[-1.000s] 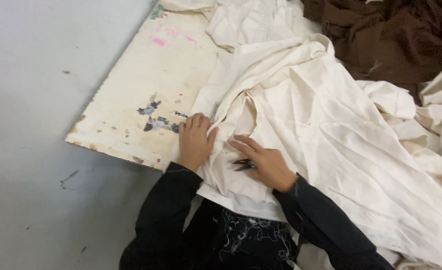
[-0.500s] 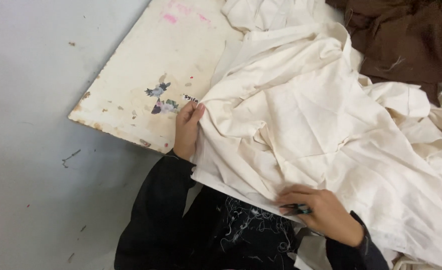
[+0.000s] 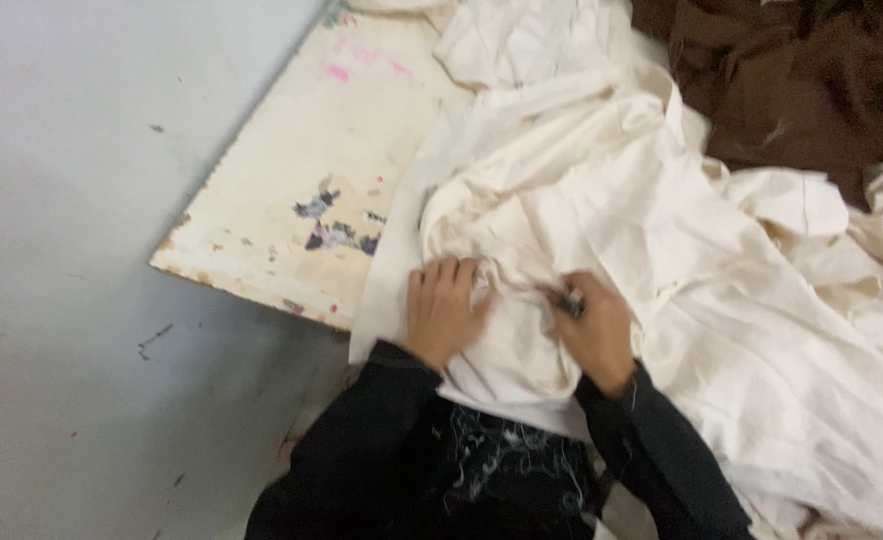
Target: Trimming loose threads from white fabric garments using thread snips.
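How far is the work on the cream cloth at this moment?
Done: nothing finished can be told apart. In hand: the left hand presses flat on the cream cloth, while the right hand grips a small dark tool against a bunched fold. Left: most of the cloth lies crumpled over the worn board, and the brown cloth lies apart from both hands.

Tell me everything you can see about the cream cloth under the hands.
The cream cloth looks like plain woven cotton, heavily crumpled and heaped. It spreads over a paint-stained board and the person's dark lap, beside brown fabric. The left hand presses flat on it; the right hand bunches it, holding a small dark tool.
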